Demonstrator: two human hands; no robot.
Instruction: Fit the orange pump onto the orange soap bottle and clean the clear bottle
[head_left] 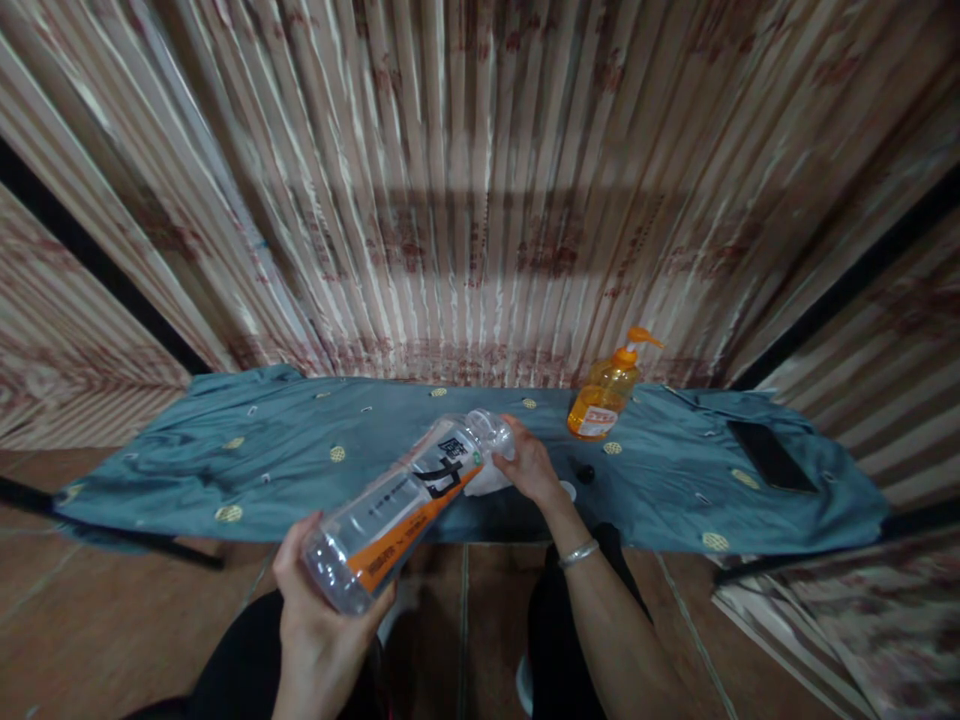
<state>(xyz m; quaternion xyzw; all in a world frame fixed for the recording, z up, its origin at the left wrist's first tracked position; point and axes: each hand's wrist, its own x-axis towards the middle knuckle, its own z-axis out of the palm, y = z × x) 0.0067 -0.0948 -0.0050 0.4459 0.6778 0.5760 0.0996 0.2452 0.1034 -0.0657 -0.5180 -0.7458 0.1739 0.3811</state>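
A large clear plastic bottle (409, 500) with an orange and white label is tilted, its base at the lower left and its neck at the upper right. My left hand (322, 610) is wrapped round the base. At the neck, the fingers of my right hand (529, 462) are closed on the bottle. Something white, perhaps a cloth or tissue (487, 480), shows below the neck; whether I touch it is unclear. A small black object (586, 473) and a partly hidden white round object (568, 491) lie right of my right hand.
An orange pump bottle (600, 400) stands at the back of the bench covered in blue-green cloth (285, 460). A dark flat phone-like object (770, 456) lies at the right. Black frame bars (97, 260) rise at both sides, with a striped curtain (465, 200) behind.
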